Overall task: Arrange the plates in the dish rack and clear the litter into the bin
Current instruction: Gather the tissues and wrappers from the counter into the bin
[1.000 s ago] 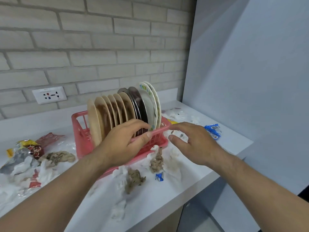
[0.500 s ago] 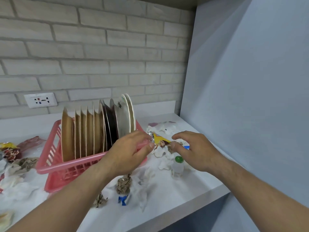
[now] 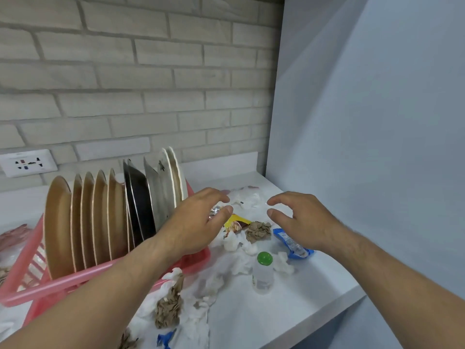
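A pink dish rack [image 3: 63,285] stands on the white counter [image 3: 289,311], holding several upright plates [image 3: 100,217]: tan ones, a dark one and pale ones. Litter lies to the rack's right: white tissues [image 3: 249,200], a yellow wrapper [image 3: 235,222], a brown crumpled paper [image 3: 258,230], a blue wrapper [image 3: 289,241] and a small green-capped bottle [image 3: 263,273]. My left hand [image 3: 196,222] hovers over the rack's right end, fingers spread and holding nothing. My right hand [image 3: 299,220] hovers above the litter, fingers curled apart, also holding nothing. No bin is in view.
More brown paper [image 3: 168,303], tissues and a blue scrap [image 3: 166,338] lie near the counter's front edge. A red wrapper [image 3: 12,235] sits at the far left. A wall socket [image 3: 27,163] is on the brick wall; a pale panel [image 3: 364,147] bounds the right side.
My view has swung right and closer. My left hand has come off the rack's corner and both hands have risen, fingers spreading, above the litter to the rack's right.
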Motion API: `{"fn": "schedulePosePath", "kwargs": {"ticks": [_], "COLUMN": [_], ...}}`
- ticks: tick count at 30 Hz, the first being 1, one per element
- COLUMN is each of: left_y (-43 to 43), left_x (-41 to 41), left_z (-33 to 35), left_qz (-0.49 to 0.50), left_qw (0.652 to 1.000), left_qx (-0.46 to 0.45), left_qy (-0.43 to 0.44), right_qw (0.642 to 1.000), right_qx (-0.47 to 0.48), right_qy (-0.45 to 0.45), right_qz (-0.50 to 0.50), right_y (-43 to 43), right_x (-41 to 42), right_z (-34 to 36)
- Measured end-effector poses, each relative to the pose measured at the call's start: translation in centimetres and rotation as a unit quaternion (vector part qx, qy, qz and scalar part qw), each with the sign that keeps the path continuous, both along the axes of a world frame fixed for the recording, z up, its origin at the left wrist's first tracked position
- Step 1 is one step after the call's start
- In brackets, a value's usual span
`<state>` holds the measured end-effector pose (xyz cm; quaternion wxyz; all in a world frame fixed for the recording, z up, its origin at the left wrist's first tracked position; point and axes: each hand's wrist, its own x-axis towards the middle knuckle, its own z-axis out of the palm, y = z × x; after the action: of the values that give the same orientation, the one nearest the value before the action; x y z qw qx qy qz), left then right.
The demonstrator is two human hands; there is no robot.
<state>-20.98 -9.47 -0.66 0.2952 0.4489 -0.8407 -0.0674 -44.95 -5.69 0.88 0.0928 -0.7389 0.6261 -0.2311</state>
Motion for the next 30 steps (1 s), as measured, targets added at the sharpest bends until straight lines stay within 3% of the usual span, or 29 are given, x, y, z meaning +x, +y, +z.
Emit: {"fn": "schedulePosePath", "kwargs": {"ticks": [12, 23, 30], "left_y": [-10.0, -18.6, -19.1], "left_x": [-8.5, -14.4, -14.6], "left_z": [-2.7, -7.6, -9.8], "left_qz": [0.082, 0.093, 0.087], "left_qw": [0.990, 0.941, 0.940], "left_qx": [0.073, 0.230, 0.129], "left_qy": [-0.091, -0.229, -0.303], "right_qw": [0.996, 0.989, 0.976], "right_qx": [0.084, 0.142, 0.208], "right_qy": [0.028, 0.008, -0.034], "right_qz": [0.009, 0.043, 0.063], "right_y": [-11.5, -19.7, -22.0], "right_x": [-7.8, -11.3, -11.6], "right_z": [-1.5, -5.7, -9.4]}}
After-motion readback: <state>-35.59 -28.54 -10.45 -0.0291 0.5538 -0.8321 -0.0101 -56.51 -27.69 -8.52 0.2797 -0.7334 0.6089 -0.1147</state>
